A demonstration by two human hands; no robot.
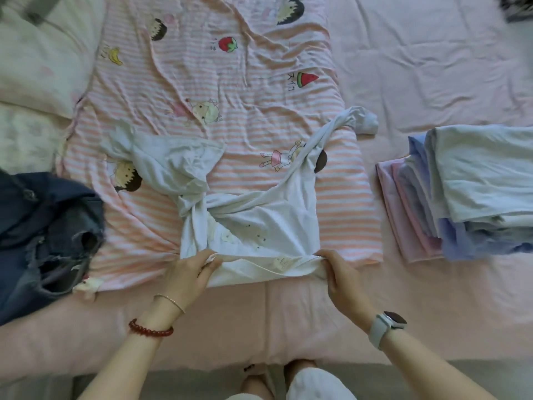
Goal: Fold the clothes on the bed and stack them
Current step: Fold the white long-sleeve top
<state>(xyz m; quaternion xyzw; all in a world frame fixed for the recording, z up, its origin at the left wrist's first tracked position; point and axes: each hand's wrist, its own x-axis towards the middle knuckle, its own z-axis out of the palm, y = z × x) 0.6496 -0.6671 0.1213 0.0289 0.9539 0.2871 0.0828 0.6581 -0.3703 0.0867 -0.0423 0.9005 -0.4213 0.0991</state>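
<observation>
Left hand (pixel 184 274) and right hand (pixel 341 277) each pinching the near hem of a white long-sleeved shirt (pixel 259 226), shirt lying twisted on a striped cartoon blanket (pixel 230 96) covering the bed (pixel 432 67), folded stack (pixel 467 192) sitting to the right, denim garment (pixel 43 226) lying at left.

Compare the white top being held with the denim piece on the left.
The white top is pale and thin; the denim piece is dark blue with frayed edges. The white top lies spread before the person, sleeves flung outward, its near edge gripped by the left hand and right hand; the denim piece sits crumpled and untouched. Neither is folded yet.
</observation>
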